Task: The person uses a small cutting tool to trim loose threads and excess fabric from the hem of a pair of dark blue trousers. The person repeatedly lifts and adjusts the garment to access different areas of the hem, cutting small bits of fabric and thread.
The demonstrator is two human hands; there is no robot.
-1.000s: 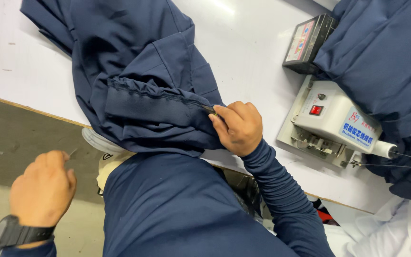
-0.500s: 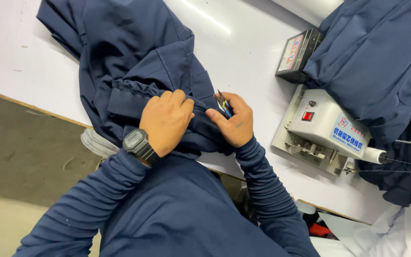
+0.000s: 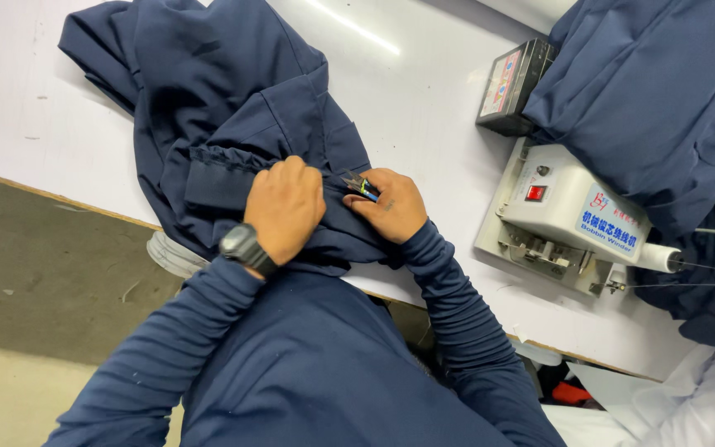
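White desk (image 3: 424, 91), scuffed, over a dark grey floor (image 3: 51, 273). One crumpled navy fabric garment (image 3: 225, 108) lies on the desk near its front edge. I see my left hand (image 3: 287, 207), black wristwatch (image 3: 244, 247) on that wrist, curled down, pinching the garment's gathered seam. My right hand (image 3: 391, 205) is closed around one small thread snipper (image 3: 361, 185), just beside the left. To the right: one white boxy bobbin winder (image 3: 568, 211), one black controller box (image 3: 511, 87), one second pile of navy cloth (image 3: 664, 99).
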